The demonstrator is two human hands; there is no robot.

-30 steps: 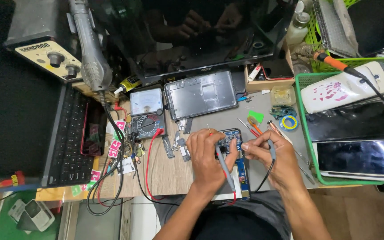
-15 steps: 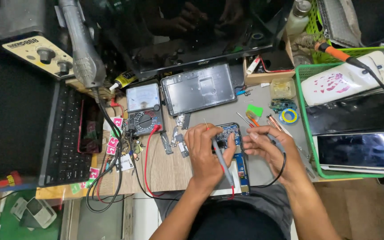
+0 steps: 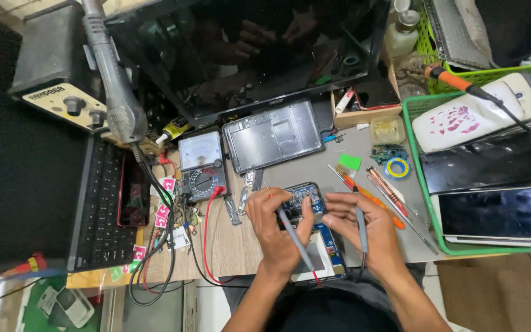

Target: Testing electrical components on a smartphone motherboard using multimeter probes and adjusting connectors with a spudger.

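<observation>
Probing an opened phone with two meter leads

Holding a grey test probe [image 3: 293,237] pencil-fashion, the left hand [image 3: 275,227] has its grip closed around the shaft, the tip pointing up toward the opened phone [image 3: 302,200]. The right hand [image 3: 364,230] is likewise closed on a second probe [image 3: 360,227], held nearly upright. The phone lies on the surface directly between and just ahead of both grips, its circuit board exposed, with fingertips of both hands touching its edges.

Beyond the left grip, red and black leads run to an analogue multimeter [image 3: 201,166]; beside that lies a bare tablet back frame [image 3: 275,135]. Just outboard of the right grip lie screwdrivers [image 3: 388,197], and farther out a green basket [image 3: 431,184] holding several phones.

Judgement on handling: the phone appears light and rigid, yet fragile, with small components exposed on its open face. It is best held by its outer frame edges, not the board. The probes are thin, stiff and light; holding them low on the insulated shaft should give steadier tip control.
</observation>
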